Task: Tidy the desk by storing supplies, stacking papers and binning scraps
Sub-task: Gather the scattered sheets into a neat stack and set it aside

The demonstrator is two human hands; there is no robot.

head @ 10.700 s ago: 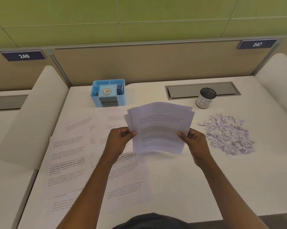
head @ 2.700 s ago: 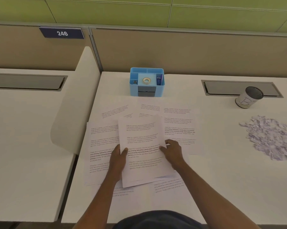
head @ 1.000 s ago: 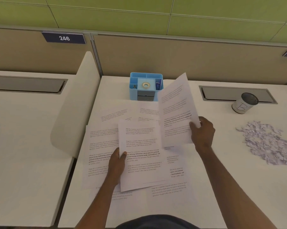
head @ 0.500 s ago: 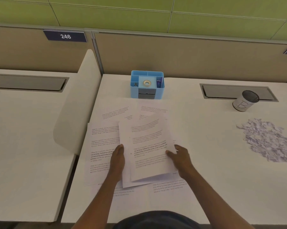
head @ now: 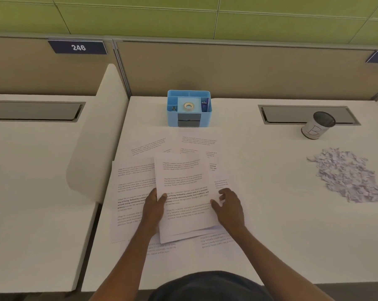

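A stack (head: pixel 183 192) of printed sheets lies at the near middle of a white desk (head: pixel 281 224), slightly askew, on top of loose sheets (head: pixel 129 192) that spread out to its left, behind it and under its near edge. The person's left hand (head: pixel 154 206) pinches the stack's left edge, thumb on top. The right hand (head: pixel 229 207) rests at the right edge with its fingers spread and relaxed, gripping nothing, and its thumb touches the paper. Behind the papers, against the partition, stands a blue organizer (head: pixel 189 118) with a tape roll (head: pixel 189 106) in its middle compartment. Well to the right, a pile of scraps (head: pixel 346 177) lies on the desk, and beyond it stands a cup (head: pixel 317 127) marked with a letter.
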